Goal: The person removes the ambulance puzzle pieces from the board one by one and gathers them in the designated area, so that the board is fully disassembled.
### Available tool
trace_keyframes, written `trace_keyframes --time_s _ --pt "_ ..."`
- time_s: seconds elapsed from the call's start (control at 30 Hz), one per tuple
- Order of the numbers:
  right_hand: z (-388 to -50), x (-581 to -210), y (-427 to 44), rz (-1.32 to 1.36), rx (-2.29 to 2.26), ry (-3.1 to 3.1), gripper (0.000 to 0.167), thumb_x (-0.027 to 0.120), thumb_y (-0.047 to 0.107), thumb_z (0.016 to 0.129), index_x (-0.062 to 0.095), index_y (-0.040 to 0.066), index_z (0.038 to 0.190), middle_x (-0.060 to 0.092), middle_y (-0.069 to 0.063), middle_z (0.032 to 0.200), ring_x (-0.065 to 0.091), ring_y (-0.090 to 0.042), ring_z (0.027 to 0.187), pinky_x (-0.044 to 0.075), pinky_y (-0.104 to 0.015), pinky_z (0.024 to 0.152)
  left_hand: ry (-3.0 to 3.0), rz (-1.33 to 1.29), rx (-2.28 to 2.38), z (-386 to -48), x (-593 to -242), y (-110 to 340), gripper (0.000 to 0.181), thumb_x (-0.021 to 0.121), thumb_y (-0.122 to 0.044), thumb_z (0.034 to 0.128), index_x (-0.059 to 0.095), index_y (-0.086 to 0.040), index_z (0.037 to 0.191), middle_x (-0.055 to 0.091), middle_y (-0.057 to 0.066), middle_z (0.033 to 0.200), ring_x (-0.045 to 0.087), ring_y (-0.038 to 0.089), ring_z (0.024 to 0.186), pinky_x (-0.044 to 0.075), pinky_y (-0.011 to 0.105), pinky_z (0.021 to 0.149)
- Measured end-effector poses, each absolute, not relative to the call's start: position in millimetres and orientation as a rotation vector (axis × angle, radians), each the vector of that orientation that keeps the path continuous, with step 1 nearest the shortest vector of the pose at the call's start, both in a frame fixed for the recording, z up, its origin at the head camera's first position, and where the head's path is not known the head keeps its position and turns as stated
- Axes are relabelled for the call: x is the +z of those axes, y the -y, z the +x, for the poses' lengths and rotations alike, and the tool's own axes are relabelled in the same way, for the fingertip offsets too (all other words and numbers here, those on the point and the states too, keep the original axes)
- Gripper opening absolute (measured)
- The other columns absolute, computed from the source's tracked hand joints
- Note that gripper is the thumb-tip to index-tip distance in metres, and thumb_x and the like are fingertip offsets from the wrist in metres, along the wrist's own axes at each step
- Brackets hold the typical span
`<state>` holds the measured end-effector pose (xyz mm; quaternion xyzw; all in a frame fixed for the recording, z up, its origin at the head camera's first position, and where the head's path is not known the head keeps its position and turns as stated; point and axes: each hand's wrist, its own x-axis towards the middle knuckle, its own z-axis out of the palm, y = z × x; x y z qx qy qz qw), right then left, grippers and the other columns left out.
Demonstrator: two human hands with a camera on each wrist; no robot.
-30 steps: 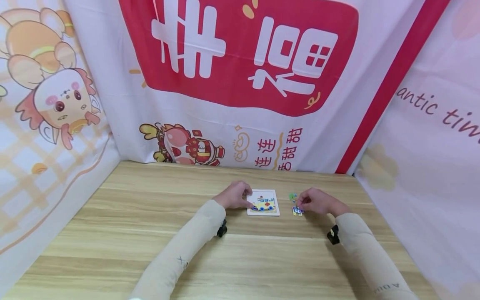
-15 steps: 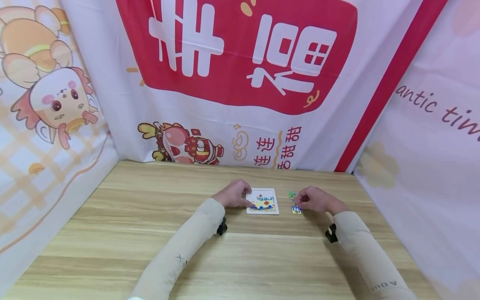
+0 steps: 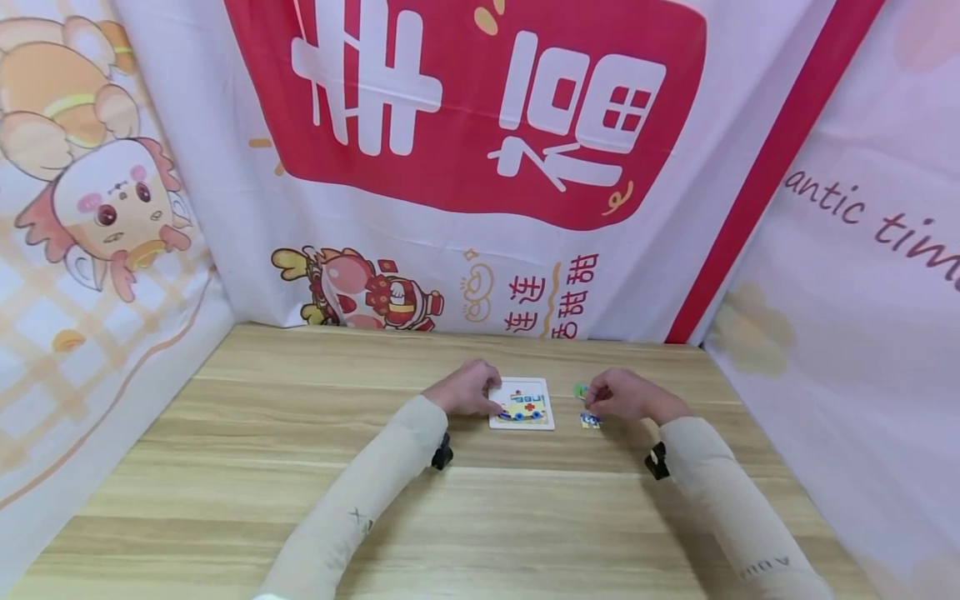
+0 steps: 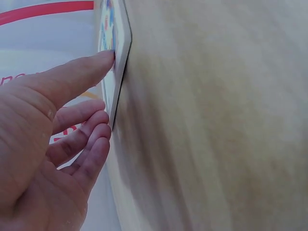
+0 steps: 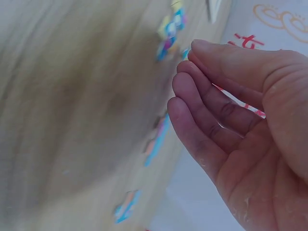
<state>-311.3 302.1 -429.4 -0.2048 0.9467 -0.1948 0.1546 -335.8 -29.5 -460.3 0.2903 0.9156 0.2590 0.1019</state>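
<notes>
My left hand (image 3: pixel 467 389) is at the left edge of a small white-framed jigsaw puzzle (image 3: pixel 525 427) showing a yellow ambulance. In the left wrist view, the thumb (image 4: pixel 103 62) lies extended on the puzzle's surface, while the bent fingers (image 4: pixel 94 149) touch its edge. To the right of the board, my right hand (image 3: pixel 626 395) is low over loose pieces. Its thumb and index fingertips meet; whether a piece is between them is hidden. A green puzzle piece (image 3: pixel 580 390) shows beside those fingertips, and a blue-and-yellow puzzle piece (image 3: pixel 590 421) lies just below them.
Other loose pieces (image 5: pixel 156 142) lie on the wooden table (image 3: pixel 480 525) below the right fingers in the right wrist view. A printed cloth (image 3: pixel 480 196) hangs behind the table, with further cloths at both sides. Each wrist wears a black camera.
My right hand has shifted slightly up and left, and its fingertips cover more of the green piece. The left hand stays on the puzzle board. The head view has tilted slightly.
</notes>
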Motion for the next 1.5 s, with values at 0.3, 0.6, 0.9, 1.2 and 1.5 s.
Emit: trace_keyframes --time_s 0.3,0.6,0.9,1.2,1.5 --pt "-314 -409 -259 -0.708 -0.452 -2.71 0.017 0.074 0.013 0.097 0.076 0.008 0.113 0.074 0.002 0.1 0.066 -0.012 0.092 0.061 -0.036 0.09 -2.688 0.841 0.776 -334 -453 16 0.05 0.084 -0.029 0.0914 0.069 -0.004 0.133 0.069 0.009 0.13 0.063 0.024 0.121 0.052 0.041 0.112" --pt "-322 -409 -215 -0.902 -0.439 -2.691 0.025 0.074 0.003 0.094 0.074 0.0 0.119 0.077 -0.012 0.11 0.069 -0.017 0.098 0.061 -0.037 0.093 -2.684 0.921 0.781 -332 -455 6 0.049 0.087 -0.024 0.0885 0.07 0.001 0.127 0.071 0.013 0.125 0.063 0.026 0.117 0.053 0.042 0.108" --pt "-334 -422 -195 -0.954 -0.373 -2.735 0.022 0.077 -0.002 0.09 0.076 -0.001 0.112 0.078 -0.013 0.106 0.071 -0.022 0.097 0.061 -0.037 0.091 -2.664 0.95 0.827 -333 -459 10 0.048 0.087 -0.023 0.0883 0.071 0.002 0.126 0.073 0.015 0.122 0.063 0.03 0.115 0.054 0.043 0.105" --pt "-340 -435 -199 -0.934 -0.478 -2.734 0.021 0.075 -0.005 0.092 0.078 0.001 0.112 0.079 -0.011 0.102 0.072 -0.02 0.092 0.061 -0.033 0.085 -2.671 0.948 0.837 -333 -459 8 0.044 0.086 -0.021 0.0897 0.071 0.003 0.124 0.074 0.016 0.121 0.064 0.03 0.116 0.054 0.043 0.106" --pt "-341 -438 -200 -1.0 -0.491 -2.709 0.025 0.075 -0.006 0.091 0.081 0.003 0.114 0.079 -0.009 0.094 0.057 -0.009 0.074 0.052 -0.025 0.071 -2.686 0.908 0.844 -332 -461 7 0.045 0.086 -0.023 0.0894 0.071 0.002 0.124 0.073 0.014 0.122 0.064 0.028 0.117 0.054 0.043 0.106"
